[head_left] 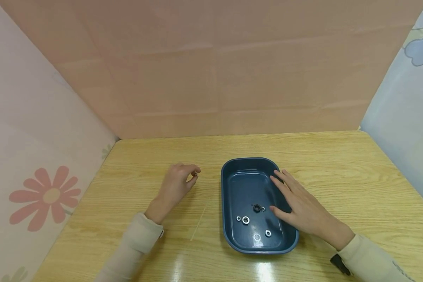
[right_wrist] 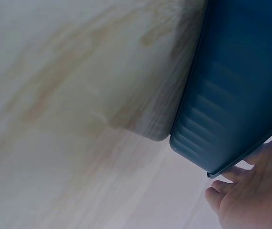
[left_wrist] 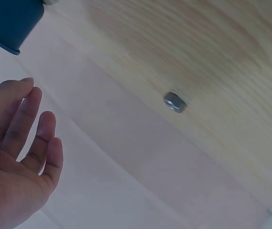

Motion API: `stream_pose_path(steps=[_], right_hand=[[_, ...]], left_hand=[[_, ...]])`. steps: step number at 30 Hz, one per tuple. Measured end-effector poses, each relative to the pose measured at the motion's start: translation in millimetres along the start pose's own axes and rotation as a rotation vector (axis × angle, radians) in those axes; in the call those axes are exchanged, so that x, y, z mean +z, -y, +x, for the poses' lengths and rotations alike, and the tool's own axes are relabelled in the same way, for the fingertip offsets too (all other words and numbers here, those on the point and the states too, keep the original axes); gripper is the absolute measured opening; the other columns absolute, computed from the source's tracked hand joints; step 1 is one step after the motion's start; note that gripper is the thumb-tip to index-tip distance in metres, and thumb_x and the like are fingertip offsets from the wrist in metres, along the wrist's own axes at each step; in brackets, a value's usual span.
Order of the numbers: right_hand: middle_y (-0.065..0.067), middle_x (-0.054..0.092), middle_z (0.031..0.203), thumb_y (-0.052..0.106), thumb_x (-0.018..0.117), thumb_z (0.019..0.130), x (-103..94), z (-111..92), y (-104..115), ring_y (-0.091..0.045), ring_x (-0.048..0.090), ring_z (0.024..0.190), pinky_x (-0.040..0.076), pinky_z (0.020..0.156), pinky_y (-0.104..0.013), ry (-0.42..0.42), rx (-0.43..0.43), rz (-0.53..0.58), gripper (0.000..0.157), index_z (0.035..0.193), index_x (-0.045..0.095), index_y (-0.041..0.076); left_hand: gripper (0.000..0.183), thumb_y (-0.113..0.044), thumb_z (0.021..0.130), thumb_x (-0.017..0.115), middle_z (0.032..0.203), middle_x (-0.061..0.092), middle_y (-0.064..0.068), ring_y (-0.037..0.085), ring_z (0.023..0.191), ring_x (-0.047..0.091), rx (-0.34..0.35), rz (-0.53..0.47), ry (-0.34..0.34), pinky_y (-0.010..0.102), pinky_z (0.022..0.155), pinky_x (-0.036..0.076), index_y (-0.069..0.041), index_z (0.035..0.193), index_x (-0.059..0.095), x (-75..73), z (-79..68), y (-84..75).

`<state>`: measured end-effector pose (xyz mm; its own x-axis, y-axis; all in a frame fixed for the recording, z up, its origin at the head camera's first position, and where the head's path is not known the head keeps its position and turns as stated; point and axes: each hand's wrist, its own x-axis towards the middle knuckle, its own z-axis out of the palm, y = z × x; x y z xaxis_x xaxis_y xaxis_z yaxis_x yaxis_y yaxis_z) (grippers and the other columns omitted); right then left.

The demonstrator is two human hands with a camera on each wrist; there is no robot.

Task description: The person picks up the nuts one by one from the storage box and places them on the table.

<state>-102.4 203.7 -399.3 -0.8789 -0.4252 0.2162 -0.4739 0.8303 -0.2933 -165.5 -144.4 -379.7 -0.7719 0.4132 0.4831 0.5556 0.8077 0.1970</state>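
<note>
A blue tray [head_left: 259,250] stands on the table, with several metal nuts, among them a silver nut [head_left: 245,220] and a dark nut [head_left: 257,208], on its floor. My right hand [head_left: 299,207] rests over the tray's right rim, fingers spread and thumb reaching inside. Left of the tray, my left hand [head_left: 176,181] is held above the table with its index finger and thumb bent towards each other. No object shows between those fingertips in the left wrist view. There, a single nut [left_wrist: 174,102] appears against the wood, apart from the fingers; the head view does not show it.
The wooden table [head_left: 155,150] meets a pinkish back wall [head_left: 211,86], with patterned side walls left and right. A thin pale strip [head_left: 198,225] lies between the left forearm and the tray. A dark band [head_left: 340,264] sits at the right sleeve.
</note>
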Motion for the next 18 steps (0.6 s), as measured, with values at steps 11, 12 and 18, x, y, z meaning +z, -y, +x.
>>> stream_pose_path(steps=[11,12,18], right_hand=[[-0.009,0.017,0.153,0.05,0.058,0.083,0.4,0,2,-0.028,0.009,0.143,0.03,0.101,-0.057,0.019,0.008,0.011,0.078,0.144,0.026,0.012],[-0.009,0.017,0.153,0.05,0.058,0.083,0.4,0,2,-0.029,0.01,0.142,0.031,0.101,-0.057,0.019,0.008,0.01,0.078,0.144,0.026,0.012],[-0.009,0.016,0.153,0.049,0.058,0.083,0.1,2,3,-0.03,0.01,0.142,0.03,0.101,-0.057,0.016,0.0,0.01,0.078,0.144,0.026,0.012]], left_hand=[[0.013,-0.005,0.07,0.076,0.076,0.071,0.001,0.016,0.066,0.059,-0.103,0.041,0.014,0.033,0.069,0.05,-0.01,0.082,0.072,-5.7,-14.1,24.8],[0.013,-0.005,0.071,0.076,0.076,0.071,0.001,0.016,0.066,0.059,-0.116,0.04,0.014,0.032,0.068,0.05,-0.01,0.082,0.072,-6.1,-15.9,27.6],[0.015,-0.002,0.072,0.074,0.08,0.071,0.004,0.023,0.076,0.064,-0.208,0.027,0.037,0.034,0.07,0.052,-0.007,0.086,0.072,-9.1,-28.1,45.5]])
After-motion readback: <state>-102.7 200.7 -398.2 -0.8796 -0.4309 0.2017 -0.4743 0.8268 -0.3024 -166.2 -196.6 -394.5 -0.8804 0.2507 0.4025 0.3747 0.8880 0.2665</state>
